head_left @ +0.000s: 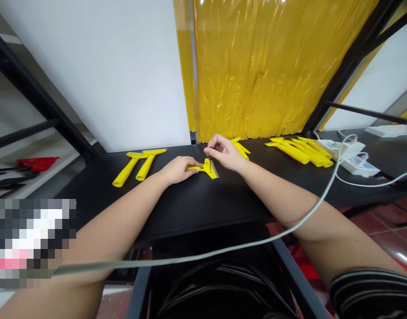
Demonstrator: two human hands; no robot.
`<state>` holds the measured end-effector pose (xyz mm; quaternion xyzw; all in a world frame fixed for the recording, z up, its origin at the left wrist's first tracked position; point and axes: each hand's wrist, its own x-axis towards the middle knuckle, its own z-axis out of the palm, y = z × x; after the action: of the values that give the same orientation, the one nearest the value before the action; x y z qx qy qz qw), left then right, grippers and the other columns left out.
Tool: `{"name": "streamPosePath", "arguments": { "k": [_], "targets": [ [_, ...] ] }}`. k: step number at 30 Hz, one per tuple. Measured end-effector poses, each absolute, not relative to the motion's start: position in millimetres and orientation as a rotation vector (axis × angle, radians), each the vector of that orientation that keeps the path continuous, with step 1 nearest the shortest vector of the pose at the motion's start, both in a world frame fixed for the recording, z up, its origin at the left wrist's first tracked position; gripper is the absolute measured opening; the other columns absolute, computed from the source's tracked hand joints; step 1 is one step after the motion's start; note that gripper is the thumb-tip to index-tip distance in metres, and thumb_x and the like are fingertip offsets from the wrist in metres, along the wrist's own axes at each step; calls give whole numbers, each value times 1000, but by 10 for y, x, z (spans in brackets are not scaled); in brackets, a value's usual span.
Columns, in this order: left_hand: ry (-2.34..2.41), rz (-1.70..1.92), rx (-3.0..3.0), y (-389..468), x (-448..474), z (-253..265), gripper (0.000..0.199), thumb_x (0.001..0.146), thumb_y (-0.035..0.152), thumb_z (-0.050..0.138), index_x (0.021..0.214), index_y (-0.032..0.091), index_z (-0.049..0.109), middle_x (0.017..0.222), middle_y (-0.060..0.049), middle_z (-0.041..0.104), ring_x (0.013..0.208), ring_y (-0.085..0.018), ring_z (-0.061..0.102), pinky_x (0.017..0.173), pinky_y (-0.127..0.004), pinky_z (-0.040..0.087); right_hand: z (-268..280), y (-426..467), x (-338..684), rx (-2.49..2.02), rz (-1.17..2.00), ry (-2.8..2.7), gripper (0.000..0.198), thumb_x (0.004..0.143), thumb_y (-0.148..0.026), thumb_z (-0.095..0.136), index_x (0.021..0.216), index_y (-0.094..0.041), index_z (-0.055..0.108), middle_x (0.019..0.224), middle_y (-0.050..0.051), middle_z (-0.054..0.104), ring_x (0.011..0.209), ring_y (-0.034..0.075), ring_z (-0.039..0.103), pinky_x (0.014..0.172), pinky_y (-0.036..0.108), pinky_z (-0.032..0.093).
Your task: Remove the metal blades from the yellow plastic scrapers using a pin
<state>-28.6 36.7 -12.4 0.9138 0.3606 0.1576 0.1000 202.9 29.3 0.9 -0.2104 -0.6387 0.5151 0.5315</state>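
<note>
A yellow scraper (207, 169) lies on the black table, its head pointing right, with a grey blade along the outer edge. My left hand (181, 170) is closed around its handle and presses it against the tabletop. Above the scraper head, my right hand (225, 153) pinches a small thin screwdriver (210, 165). Its narrow shaft stands nearly upright, with the tip down at the head; whether it sits in a screw is too small to tell. Most of the screwdriver's handle is hidden by my fingers.
Two yellow scrapers (146, 166) lie to the left and several yellow scrapers (298, 153) to the right. Other yellow pieces (241, 148) lie behind my right hand. White power strips (351, 155) stand at the right. A pale cable (223, 253) hangs across the foreground.
</note>
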Motion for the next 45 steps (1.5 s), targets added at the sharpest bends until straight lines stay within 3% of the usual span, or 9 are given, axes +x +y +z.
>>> {"name": "streamPosePath", "arguments": {
  "k": [7, 11, 13, 18, 23, 28, 34, 40, 45],
  "targets": [
    [1074, 460, 2699, 371, -293, -122, 37, 96, 33, 61, 129, 23, 75, 122, -7, 76, 109, -25, 71, 101, -37, 52, 84, 277, 2120, -495, 1509, -1464, 21, 87, -34, 81, 89, -19, 66, 83, 1, 67, 79, 15, 64, 81, 33, 55],
    [1072, 467, 2708, 382, -295, -133, 36, 96, 35, 63, 128, 23, 75, 117, -7, 77, 105, -24, 72, 98, -36, 53, 79, 215, 2029, -394, 1726, -1323, 16, 100, -38, 65, 96, -23, 61, 64, -8, 47, 56, 9, 44, 71, 28, 53],
    [1056, 469, 2709, 381, -291, -128, 36, 96, 35, 63, 128, 23, 75, 116, -7, 77, 104, -24, 72, 97, -36, 53, 72, 205, 2004, -376, 1730, -1285, 19, 99, -37, 67, 92, -24, 55, 62, -9, 42, 54, 9, 39, 68, 26, 50],
    [1055, 456, 2705, 373, -281, -107, 35, 95, 33, 63, 126, 22, 76, 117, -7, 76, 104, -24, 72, 98, -36, 52, 84, 258, 2069, -423, 1739, -1291, 31, 97, -43, 69, 82, -22, 52, 82, -1, 61, 73, 13, 55, 73, 30, 53],
    [1058, 457, 2712, 391, -292, -133, 36, 96, 34, 63, 129, 23, 75, 117, -6, 76, 104, -23, 71, 97, -35, 52, 72, 252, 2061, -467, 1802, -1268, 34, 100, -56, 61, 88, -25, 53, 55, -10, 31, 51, 11, 33, 67, 28, 49],
    [1060, 465, 2715, 398, -293, -149, 37, 96, 35, 62, 128, 23, 75, 120, -7, 76, 108, -24, 71, 100, -36, 52, 73, 267, 2083, -390, 1760, -1283, 35, 96, -44, 71, 83, -24, 46, 73, -5, 54, 67, 12, 52, 74, 30, 51],
    [1062, 473, 2697, 376, -272, -124, 36, 96, 34, 63, 127, 23, 76, 119, -7, 77, 105, -24, 71, 98, -36, 53, 79, 269, 2070, -454, 1766, -1163, 32, 102, -48, 60, 85, -25, 46, 60, -10, 34, 50, 10, 32, 65, 28, 47],
    [1065, 457, 2711, 382, -278, -132, 37, 96, 33, 62, 129, 23, 75, 118, -7, 76, 106, -24, 71, 100, -37, 52, 77, 263, 2061, -415, 1773, -1209, 24, 100, -35, 63, 85, -24, 48, 78, -3, 54, 70, 14, 53, 73, 30, 51],
    [1071, 455, 2713, 376, -270, -123, 36, 96, 32, 63, 128, 23, 75, 115, -7, 76, 102, -23, 71, 96, -35, 53, 92, 260, 2094, -500, 1860, -1245, 28, 101, -49, 60, 90, -25, 51, 61, -9, 35, 52, 11, 34, 63, 27, 47]
  ]
}}
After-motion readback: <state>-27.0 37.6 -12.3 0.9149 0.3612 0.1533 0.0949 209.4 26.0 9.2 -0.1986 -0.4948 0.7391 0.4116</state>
